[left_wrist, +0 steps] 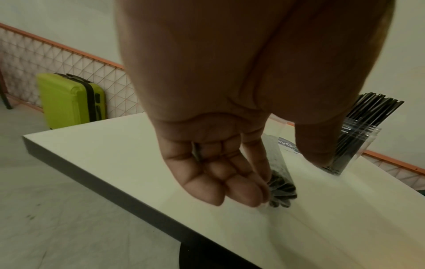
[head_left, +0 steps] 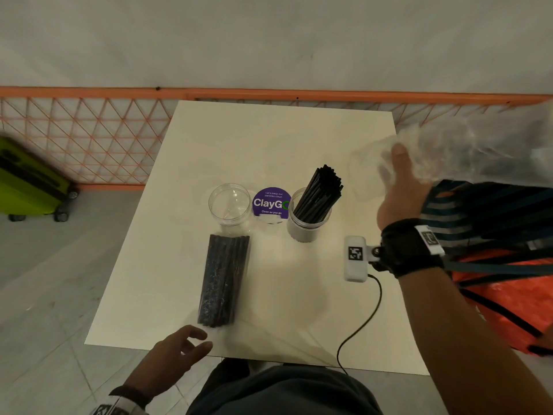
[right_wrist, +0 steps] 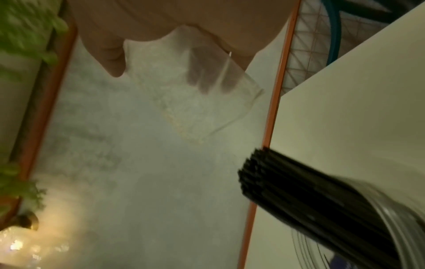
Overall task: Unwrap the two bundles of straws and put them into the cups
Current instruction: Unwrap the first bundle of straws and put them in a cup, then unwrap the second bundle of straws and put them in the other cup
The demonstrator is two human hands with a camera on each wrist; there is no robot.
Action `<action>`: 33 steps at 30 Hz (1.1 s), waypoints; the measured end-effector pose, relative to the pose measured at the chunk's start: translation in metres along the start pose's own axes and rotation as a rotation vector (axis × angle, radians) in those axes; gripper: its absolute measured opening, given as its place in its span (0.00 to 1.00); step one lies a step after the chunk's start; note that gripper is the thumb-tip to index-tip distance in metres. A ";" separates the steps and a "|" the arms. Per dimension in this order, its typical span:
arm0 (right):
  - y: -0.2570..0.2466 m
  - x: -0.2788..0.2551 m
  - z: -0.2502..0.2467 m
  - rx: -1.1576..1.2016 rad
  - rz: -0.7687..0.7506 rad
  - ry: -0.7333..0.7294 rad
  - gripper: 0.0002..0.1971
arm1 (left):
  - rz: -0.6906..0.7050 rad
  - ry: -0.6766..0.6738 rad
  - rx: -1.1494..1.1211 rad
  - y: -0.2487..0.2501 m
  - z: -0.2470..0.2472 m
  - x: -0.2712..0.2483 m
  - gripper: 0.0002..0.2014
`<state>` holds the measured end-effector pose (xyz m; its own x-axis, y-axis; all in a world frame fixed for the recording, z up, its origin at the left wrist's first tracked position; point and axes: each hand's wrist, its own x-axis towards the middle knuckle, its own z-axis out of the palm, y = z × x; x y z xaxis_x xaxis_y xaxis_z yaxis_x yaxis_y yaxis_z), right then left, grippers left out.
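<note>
Closest to the camera is the left hand (head_left: 176, 350), hanging at the table's (head_left: 167, 292) near edge with fingers loosely curled and nothing in them; the left wrist view shows its fingertips (left_wrist: 253, 194) almost at the near end of the wrapped bundle (head_left: 224, 278), and whether they're actually touching it I can't tell. That bundle lies flat on the table, plastic on, its far end pointing at the empty cup (head_left: 229, 203), so my guess is it's parked there as the next one to open. Moving right, a purple ClayGo sign (head_left: 270, 202) stands between the two cups, then the filled cup (head_left: 308, 217) with loose black straws (head_left: 318, 194) leaning out toward the right, so half the job looks done. Furthest right, the right hand (head_left: 401, 187) is up off the table beside that cup, thumb and fingers pinching an empty clear wrapper (head_left: 374, 163) with nothing left inside. Probably it's being taken off to the side to get it out of the way. So the remaining bundle sits right by the free hand and well apart from the busy one.
</note>
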<state>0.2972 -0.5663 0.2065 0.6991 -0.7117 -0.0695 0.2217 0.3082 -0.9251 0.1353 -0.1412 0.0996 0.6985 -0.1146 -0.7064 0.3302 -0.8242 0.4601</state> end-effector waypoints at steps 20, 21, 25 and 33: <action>0.078 -0.096 -0.127 -1.343 0.663 -0.310 0.59 | -0.033 0.070 -0.056 -0.004 -0.004 -0.002 0.12; 0.075 -0.097 -0.126 -1.338 0.630 -0.299 0.57 | -0.029 0.079 -0.057 -0.002 -0.005 -0.003 0.11; 0.069 -0.098 -0.134 -1.308 0.514 -0.316 0.48 | -0.001 0.122 -0.069 0.001 -0.007 -0.005 0.12; 0.069 -0.102 -0.148 -1.414 0.303 -0.503 0.20 | 0.079 0.261 0.025 0.018 -0.019 0.006 0.15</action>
<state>0.1408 -0.5660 0.0947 0.8128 -0.3639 -0.4549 -0.5722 -0.6448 -0.5067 0.1576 -0.1464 0.1137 0.8626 -0.0346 -0.5046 0.2549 -0.8320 0.4928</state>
